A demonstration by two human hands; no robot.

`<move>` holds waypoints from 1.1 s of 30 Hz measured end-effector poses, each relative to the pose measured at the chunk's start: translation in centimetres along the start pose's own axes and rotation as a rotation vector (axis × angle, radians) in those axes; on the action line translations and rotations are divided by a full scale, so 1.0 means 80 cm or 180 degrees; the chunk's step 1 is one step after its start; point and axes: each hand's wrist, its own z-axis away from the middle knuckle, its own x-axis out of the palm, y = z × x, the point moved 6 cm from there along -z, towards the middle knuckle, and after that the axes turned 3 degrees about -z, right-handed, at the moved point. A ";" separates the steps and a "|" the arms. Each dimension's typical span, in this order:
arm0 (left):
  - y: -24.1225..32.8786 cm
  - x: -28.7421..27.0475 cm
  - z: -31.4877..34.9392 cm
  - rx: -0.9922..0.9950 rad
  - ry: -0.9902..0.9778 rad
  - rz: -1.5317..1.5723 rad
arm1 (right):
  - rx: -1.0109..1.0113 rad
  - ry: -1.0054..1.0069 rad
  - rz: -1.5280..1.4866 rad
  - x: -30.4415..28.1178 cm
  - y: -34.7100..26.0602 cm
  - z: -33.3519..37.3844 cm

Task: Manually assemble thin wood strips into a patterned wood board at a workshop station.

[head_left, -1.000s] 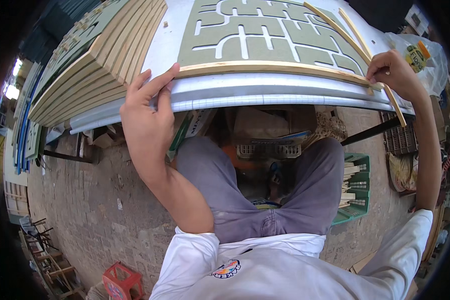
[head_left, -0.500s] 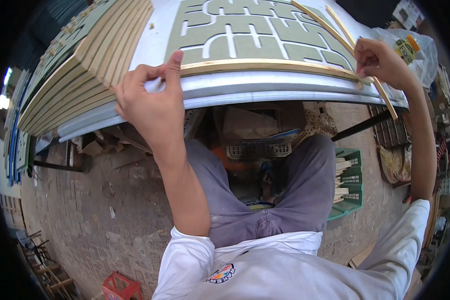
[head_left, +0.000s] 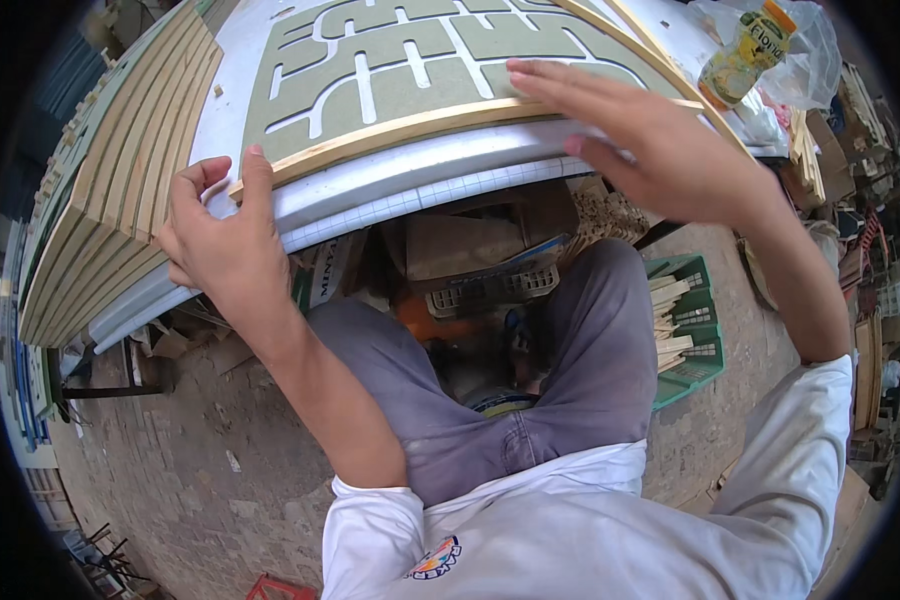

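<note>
A long pale wooden strip [head_left: 410,127] lies along the near edge of a green-grey panel [head_left: 390,75] with curved slots cut in it. At the strip's left end is my left hand [head_left: 225,225], thumb and forefinger apart, the strip's tip showing between them. My right hand [head_left: 660,150] reaches over the right part of the strip, fingers stretched out and pointing left, thumb apart below. Part of the strip is hidden under that hand. Another wooden strip [head_left: 620,38] runs along the panel's right side.
Slotted panels with wooden edges [head_left: 120,190] are stacked at the left. A yellow bottle with an orange cap [head_left: 745,55] lies by a plastic bag [head_left: 810,60] at the far right. Below stand a green crate [head_left: 705,340] of wood pieces and a cardboard box [head_left: 450,240].
My right hand has left the strip's right end, opened and swept left over the strip. My left hand stays by its left end. The view has shifted, bringing the bottle fully into sight.
</note>
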 end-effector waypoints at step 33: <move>0.113 0.023 0.097 0.2453 -0.0548 0.0244 | 0.0981 0.1348 -0.0083 -0.020 0.065 0.128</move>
